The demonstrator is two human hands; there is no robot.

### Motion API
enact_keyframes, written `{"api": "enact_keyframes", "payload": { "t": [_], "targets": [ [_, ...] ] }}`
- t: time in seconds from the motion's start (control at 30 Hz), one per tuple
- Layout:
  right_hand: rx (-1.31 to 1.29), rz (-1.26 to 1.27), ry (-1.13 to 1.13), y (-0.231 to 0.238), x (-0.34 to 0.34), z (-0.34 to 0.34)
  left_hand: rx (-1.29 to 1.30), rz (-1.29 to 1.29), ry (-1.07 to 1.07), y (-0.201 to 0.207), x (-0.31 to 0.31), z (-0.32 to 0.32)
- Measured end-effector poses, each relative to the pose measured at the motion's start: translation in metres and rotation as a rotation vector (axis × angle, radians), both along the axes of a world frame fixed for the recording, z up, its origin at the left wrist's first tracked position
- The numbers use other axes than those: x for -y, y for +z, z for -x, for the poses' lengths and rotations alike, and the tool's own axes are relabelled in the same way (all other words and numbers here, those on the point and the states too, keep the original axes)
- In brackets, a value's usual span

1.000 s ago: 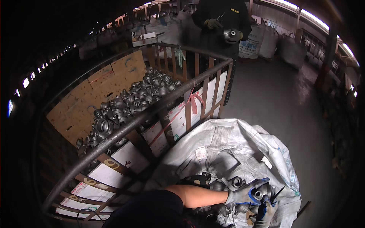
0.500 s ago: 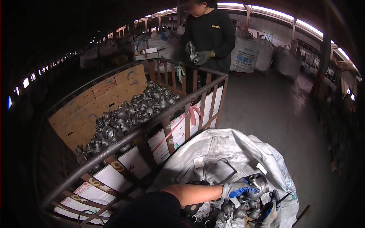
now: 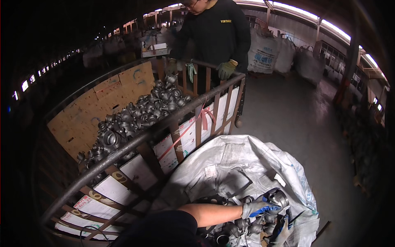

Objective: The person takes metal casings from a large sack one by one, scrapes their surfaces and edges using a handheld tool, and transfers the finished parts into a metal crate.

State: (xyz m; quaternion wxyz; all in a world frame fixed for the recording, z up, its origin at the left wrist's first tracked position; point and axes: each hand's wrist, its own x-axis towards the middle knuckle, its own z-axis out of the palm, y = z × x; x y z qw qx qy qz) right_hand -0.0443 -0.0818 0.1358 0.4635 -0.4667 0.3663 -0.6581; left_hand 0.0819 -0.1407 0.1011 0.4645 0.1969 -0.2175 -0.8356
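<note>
My left hand (image 3: pixel 260 206), in a grey and blue glove, grips a round, dark grey metal pipe fitting (image 3: pixel 280 197) above a white woven bulk bag. Just below it is my right hand (image 3: pixel 282 233), gloved too, its fingers closed around a thin dark rod-like tool (image 3: pixel 298 216) whose end points up to the right. What kind of tool it is, I cannot make out. Several more metal fittings (image 3: pixel 255 228) lie loose in the bag (image 3: pixel 234 152) under my hands.
To the left stands a rusty barred cage bin (image 3: pixel 144 142), heaped with similar fittings (image 3: pixel 135 117). A co-worker (image 3: pixel 214 33) stands at its far end, one gloved hand (image 3: pixel 226 70) on the rail. Filled white bulk bags (image 3: pixel 264 53) stand behind on the concrete floor (image 3: pixel 284 115).
The co-worker has leaned forward, lowering one hand with a fitting into the bin and putting the other on the rail. My hands keep their hold, and the view has shifted slightly.
</note>
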Motion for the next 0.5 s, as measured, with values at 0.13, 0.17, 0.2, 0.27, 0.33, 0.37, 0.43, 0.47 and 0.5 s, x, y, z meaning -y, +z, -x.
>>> {"api": "enact_keyframes", "payload": {
  "t": [0.13,0.17,0.2,0.27,0.33,0.37,0.43,0.47,0.5],
  "targets": [
    [-0.535,0.039,-0.177,-0.054,0.020,0.034,0.076,0.036,-0.177,0.020,-0.001,-0.020],
    [-0.216,-0.158,-0.103,-0.042,0.027,0.032,0.097,0.024,-0.107,0.015,0.003,-0.023],
    [-0.040,-0.287,-0.099,-0.020,0.024,0.028,0.234,0.286,-0.018,0.018,0.008,-0.021],
    [-0.002,-0.286,-0.073,-0.039,0.027,0.040,0.109,-0.018,-0.118,0.003,0.012,-0.021],
    [-0.153,-0.251,-0.159,-0.053,0.031,0.051,0.098,-0.059,-0.101,0.011,0.022,-0.029],
    [-0.081,-0.291,-0.185,-0.049,0.033,0.049,0.012,0.045,-0.095,0.000,0.021,-0.036],
    [-1.196,0.135,-0.354,-0.056,0.031,0.069,-0.028,0.116,-0.101,0.013,0.026,-0.019],
    [-1.290,0.120,-0.305,-0.054,0.028,0.073,-0.071,0.060,-0.142,0.007,0.026,-0.014],
    [-1.380,0.109,-0.250,-0.050,0.025,0.072,-0.111,0.007,-0.178,0.001,0.028,-0.011]
  ]
}}
